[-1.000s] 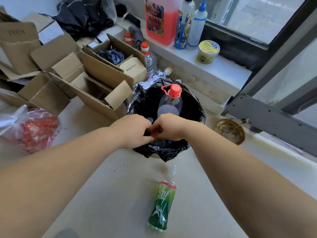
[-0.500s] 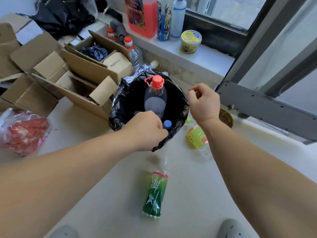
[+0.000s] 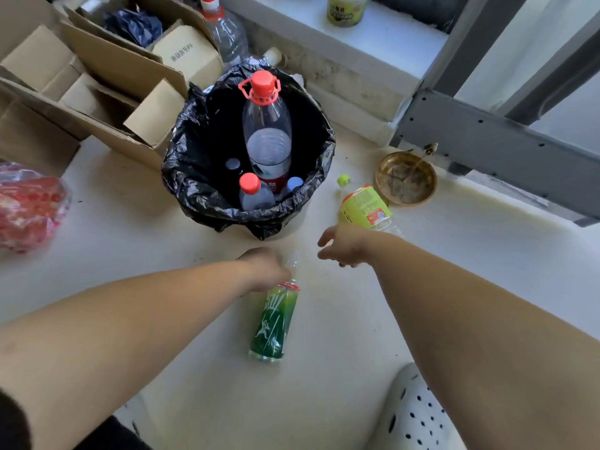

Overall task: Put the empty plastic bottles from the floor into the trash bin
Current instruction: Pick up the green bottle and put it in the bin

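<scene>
The trash bin [image 3: 194, 177], lined with a black bag, stands on the floor ahead. Inside it a large clear bottle with a red cap [image 3: 266, 134] stands upright, with a small red-capped bottle [image 3: 251, 191] and a blue cap [image 3: 294, 183] beside it. A green-labelled bottle [image 3: 274, 319] lies on the floor in front of the bin. My left hand [image 3: 263, 271] is curled over its neck. A yellow-green bottle [image 3: 363, 209] lies to the right of the bin, its loose cap [image 3: 343, 180] nearby. My right hand [image 3: 344, 248] hovers just below it, fingers apart and holding nothing.
Open cardboard boxes [image 3: 107, 92] crowd the left of the bin, and a red plastic bag [image 3: 29, 206] lies further left. A brass dish [image 3: 406, 178] sits by the grey metal window frame [image 3: 487, 141]. A clear bottle [image 3: 224, 30] stands behind the bin. My white shoe [image 3: 412, 414] is at bottom right.
Both hands left the bin rim and came down toward the floor. The left hand landed on the green bottle's neck; the right hand dropped near the yellow-green bottle. The small red-capped bottle now rests in the bin.
</scene>
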